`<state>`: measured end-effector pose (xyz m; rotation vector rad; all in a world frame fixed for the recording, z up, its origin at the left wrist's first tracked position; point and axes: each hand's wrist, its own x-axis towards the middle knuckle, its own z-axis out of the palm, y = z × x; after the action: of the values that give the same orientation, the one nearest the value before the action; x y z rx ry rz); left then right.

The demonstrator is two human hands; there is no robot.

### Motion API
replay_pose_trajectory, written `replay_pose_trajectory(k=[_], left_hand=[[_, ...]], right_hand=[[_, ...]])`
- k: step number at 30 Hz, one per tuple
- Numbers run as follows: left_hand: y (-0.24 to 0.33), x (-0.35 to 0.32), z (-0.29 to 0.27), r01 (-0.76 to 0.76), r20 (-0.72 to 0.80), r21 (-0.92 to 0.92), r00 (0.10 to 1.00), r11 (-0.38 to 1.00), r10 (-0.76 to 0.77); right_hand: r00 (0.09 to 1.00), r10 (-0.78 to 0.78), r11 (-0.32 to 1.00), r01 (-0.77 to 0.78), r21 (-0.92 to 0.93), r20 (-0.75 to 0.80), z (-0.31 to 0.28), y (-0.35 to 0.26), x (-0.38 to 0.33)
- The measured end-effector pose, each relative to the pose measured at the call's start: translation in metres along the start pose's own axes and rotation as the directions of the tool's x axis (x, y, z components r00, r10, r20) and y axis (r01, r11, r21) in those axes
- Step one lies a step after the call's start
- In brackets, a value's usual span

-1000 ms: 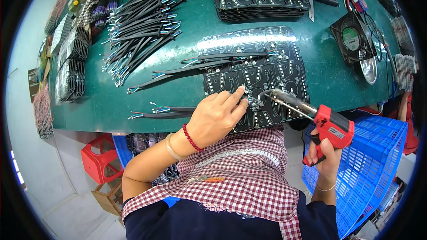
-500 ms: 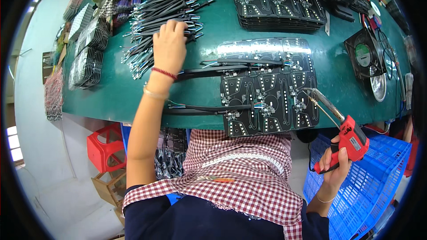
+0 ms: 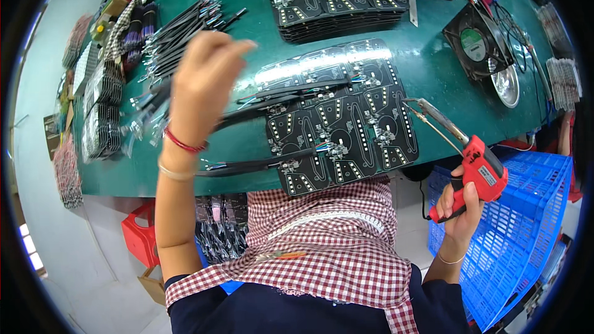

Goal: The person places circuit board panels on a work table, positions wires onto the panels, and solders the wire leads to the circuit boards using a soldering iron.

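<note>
Stacked circuit boards (image 3: 337, 5), piled cables (image 3: 180, 36) and a soldering gun (image 3: 482, 166) (red-bodied) mark an electronics workshop.

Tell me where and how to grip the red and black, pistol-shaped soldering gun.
Take the soldering gun by its slim red and black handle, from the near right, as the bare right hand does. Its narrow, angled shape suits a wrapping grip; the long metal barrel points forward and left and may be hot, so avoid it.

Free tbl strip (image 3: 428, 65) btwn PCB panel (image 3: 356, 125) & fan (image 3: 475, 46), sldr gun (image 3: 482, 162) across near end
</note>
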<state>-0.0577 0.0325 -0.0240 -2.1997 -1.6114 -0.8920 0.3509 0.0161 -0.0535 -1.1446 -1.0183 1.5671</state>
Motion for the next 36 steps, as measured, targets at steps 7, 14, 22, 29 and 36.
replay_pose_trajectory(k=[7, 14, 22, 29, 36], left_hand=[[-0.051, -0.019, 0.018, 0.050, 0.066, 0.057, 0.996, 0.997, -0.054], [-0.158, -0.081, -0.041, 0.259, -0.270, 0.410, 0.950, 0.874, -0.154], [0.095, -0.017, 0.048, -0.018, 0.229, -0.349, 0.968, 0.937, 0.104], [0.117, -0.036, 0.084, 0.096, 0.323, -0.414, 0.945, 0.905, 0.048], [0.121, -0.032, 0.084, 0.064, 0.351, -0.373, 0.933, 0.926, 0.077]], right_hand=[[1.000, -0.021, 0.999, 0.021, -0.024, 0.021, -0.010, 0.003, -0.008], [1.000, -0.010, 1.000, 0.011, 0.028, -0.023, -0.017, 0.003, -0.003], [0.999, 0.048, 0.999, -0.048, 0.020, 0.014, -0.002, 0.001, 0.002], [0.997, 0.069, 0.996, -0.067, -0.054, 0.044, -0.013, 0.005, -0.011], [0.982, 0.172, 0.985, -0.172, -0.014, 0.076, -0.015, 0.011, -0.013]])
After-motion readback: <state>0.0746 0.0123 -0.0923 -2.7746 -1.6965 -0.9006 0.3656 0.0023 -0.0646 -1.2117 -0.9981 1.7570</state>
